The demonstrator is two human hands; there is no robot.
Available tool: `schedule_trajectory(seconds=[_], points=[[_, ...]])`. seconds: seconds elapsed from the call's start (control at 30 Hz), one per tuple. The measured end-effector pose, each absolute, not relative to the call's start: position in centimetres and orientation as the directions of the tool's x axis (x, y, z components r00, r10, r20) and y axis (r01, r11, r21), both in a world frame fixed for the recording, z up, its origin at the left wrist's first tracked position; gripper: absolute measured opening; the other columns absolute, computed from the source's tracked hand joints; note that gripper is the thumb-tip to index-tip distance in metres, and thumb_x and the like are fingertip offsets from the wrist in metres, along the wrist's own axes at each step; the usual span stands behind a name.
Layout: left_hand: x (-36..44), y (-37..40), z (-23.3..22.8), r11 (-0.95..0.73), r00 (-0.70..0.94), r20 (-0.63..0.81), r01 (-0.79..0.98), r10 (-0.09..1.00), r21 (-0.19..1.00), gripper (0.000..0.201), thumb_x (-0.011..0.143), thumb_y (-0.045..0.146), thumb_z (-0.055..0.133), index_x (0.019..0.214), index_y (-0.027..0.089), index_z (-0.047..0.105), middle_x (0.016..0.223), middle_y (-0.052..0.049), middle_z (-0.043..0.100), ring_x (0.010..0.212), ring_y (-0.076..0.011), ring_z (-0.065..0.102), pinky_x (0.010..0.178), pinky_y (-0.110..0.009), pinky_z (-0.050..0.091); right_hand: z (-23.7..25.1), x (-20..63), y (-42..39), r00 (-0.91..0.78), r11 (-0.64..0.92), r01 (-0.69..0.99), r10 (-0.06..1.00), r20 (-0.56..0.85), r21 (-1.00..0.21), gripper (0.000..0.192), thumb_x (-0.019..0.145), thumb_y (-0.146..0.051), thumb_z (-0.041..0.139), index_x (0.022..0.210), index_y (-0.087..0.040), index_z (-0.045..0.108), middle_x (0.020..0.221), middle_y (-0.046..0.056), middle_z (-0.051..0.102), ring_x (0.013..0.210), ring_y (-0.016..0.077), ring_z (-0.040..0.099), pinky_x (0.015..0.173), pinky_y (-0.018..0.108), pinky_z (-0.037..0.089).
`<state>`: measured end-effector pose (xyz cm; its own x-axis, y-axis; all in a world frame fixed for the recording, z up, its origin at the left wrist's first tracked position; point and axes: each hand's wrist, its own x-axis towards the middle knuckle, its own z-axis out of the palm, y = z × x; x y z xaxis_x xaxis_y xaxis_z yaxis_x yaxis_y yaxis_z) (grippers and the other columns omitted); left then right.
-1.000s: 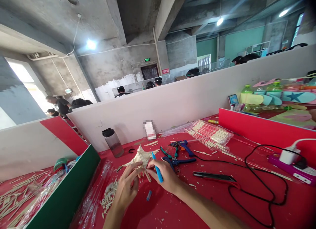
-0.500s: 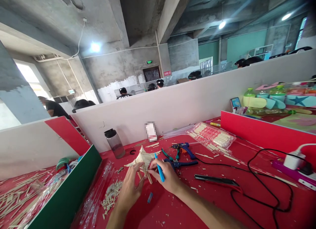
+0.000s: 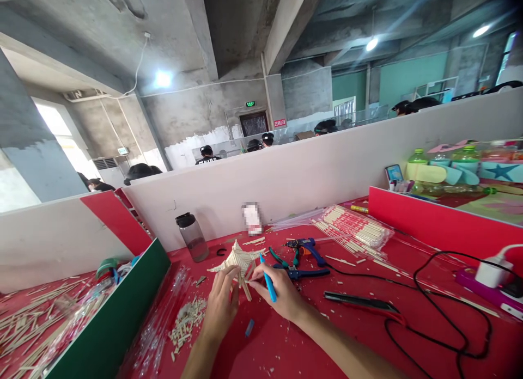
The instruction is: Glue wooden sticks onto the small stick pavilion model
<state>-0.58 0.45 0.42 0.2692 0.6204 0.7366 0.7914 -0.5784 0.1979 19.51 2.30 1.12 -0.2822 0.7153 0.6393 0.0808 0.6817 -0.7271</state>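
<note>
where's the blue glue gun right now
In the head view the blue glue gun lies on the red table, just beyond the right hand, beside the pliers.

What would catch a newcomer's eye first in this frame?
Probably the small wooden stick model at the middle of the red table, held by the left hand while the right hand grips a blue pen against it. Just right of it lie blue-handled pliers and a glue gun. A black cable loops across the table's right side.
</note>
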Motion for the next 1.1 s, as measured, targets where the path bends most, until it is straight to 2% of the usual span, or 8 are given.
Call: schedule_trajectory(seconds=[0.2, 0.4, 0.6, 0.7, 0.8, 0.9, 1.0, 1.1], points=[[-0.4, 1.1, 0.3, -0.564, 0.280, 0.740, 0.810, 0.611, 0.159, 0.036, 0.094, 0.016, 0.054, 0.129, 0.025, 0.053, 0.126, -0.009, 0.062, 0.119, -0.0242, 0.059, 0.101, -0.041, 0.051, 1.0, 20.0, 2.6, -0.281, 0.713, 0.112, 0.691, 0.666, -0.692, 0.010, 0.091, -0.029, 0.068, 0.093, -0.022, 0.062, 0.089, 0.004, 0.074, 0.082, 0.0180, 0.071, 0.074, 0.025, 0.051], [-0.4, 3.2, -0.4, -0.469, 0.206, 0.767, 0.873, 0.608, 0.137, 0.035, 0.097, 0.020, 0.052, 0.131, 0.024, 0.052, 0.126, -0.010, 0.063, 0.119, -0.0260, 0.058, 0.099, -0.042, 0.052, 1.0, 20.2, 2.6, -0.294, 0.727, 0.135, 0.678, 0.673, -0.673, 0.010, 0.091, -0.028, 0.067, 0.093, -0.021, 0.060, 0.090, 0.005, 0.074, 0.084, 0.0181, 0.070, 0.076, 0.026, 0.051], [-1.4, 3.2, 0.1, -0.517, 0.295, 0.714, 0.849, 0.635, 0.109, 0.055, 0.095, 0.009, 0.042, 0.148, 0.024, 0.037, 0.141, -0.012, 0.056, 0.133, -0.0246, 0.051, 0.109, -0.044, 0.046, 0.8, 20.2, 2.8, -0.333, 0.739, 0.153, 0.664, 0.670, -0.657, 0.011, 0.092, -0.031, 0.067, 0.092, -0.021, 0.062, 0.089, 0.004, 0.073, 0.084, 0.0187, 0.070, 0.075, 0.026, 0.050], [-2.5, 1.3, 1.4, -0.542, 0.325, 0.707, 0.834, 0.628, 0.099, 0.054, 0.093, 0.008, 0.041, 0.145, 0.022, 0.040, 0.143, -0.013, 0.055, 0.136, -0.0254, 0.048, 0.111, -0.044, 0.043, 0.6, 20.4, 2.9, -0.355, 0.746, 0.163, 0.655, 0.667, -0.646, 0.009, 0.092, -0.030, 0.066, 0.094, -0.022, 0.062, 0.091, 0.004, 0.073, 0.085, 0.0188, 0.070, 0.076, 0.026, 0.050], [-3.4, -0.7, 2.7, -0.522, 0.271, 0.696, 0.835, 0.665, 0.174, 0.036, 0.095, 0.016, 0.044, 0.130, 0.022, 0.052, 0.123, -0.012, 0.065, 0.116, -0.0244, 0.062, 0.097, -0.038, 0.051, 0.5, 20.6, 2.8, -0.391, 0.761, 0.170, 0.635, 0.666, -0.626, 0.006, 0.092, -0.026, 0.066, 0.095, -0.022, 0.062, 0.092, 0.004, 0.073, 0.087, 0.0186, 0.069, 0.077, 0.026, 0.049], [-3.2, -2.0, 3.4, -0.515, 0.272, 0.584, 0.802, 0.765, 0.301, 0.024, 0.097, 0.024, 0.046, 0.120, 0.022, 0.056, 0.102, -0.006, 0.069, 0.089, -0.0187, 0.068, 0.081, -0.029, 0.054, 0.6, 20.7, 2.7, -0.425, 0.775, 0.169, 0.615, 0.664, -0.609, 0.006, 0.091, -0.023, 0.066, 0.094, -0.022, 0.061, 0.093, 0.004, 0.072, 0.088, 0.0184, 0.069, 0.079, 0.025, 0.048], [-1.9, -2.5, 3.6, -0.545, 0.378, 0.435, 0.751, 0.817, 0.372, 0.026, 0.098, 0.029, 0.049, 0.122, 0.024, 0.056, 0.099, -0.005, 0.070, 0.083, -0.0170, 0.067, 0.080, -0.027, 0.051, 0.7, 20.8, 2.5, -0.440, 0.783, 0.157, 0.602, 0.667, -0.602, 0.007, 0.090, -0.022, 0.066, 0.095, -0.021, 0.061, 0.093, 0.004, 0.072, 0.088, 0.0182, 0.068, 0.079, 0.025, 0.048], [-0.5, -2.5, 3.4, -0.531, 0.398, 0.361, 0.721, 0.843, 0.445, 0.030, 0.097, 0.027, 0.049, 0.126, 0.025, 0.054, 0.100, -0.005, 0.070, 0.085, -0.0171, 0.066, 0.082, -0.027, 0.049, 0.8, 20.7, 2.4, -0.441, 0.787, 0.139, 0.593, 0.674, -0.601, 0.007, 0.091, -0.021, 0.066, 0.096, -0.021, 0.061, 0.093, 0.004, 0.072, 0.088, 0.0178, 0.068, 0.079, 0.025, 0.048]])
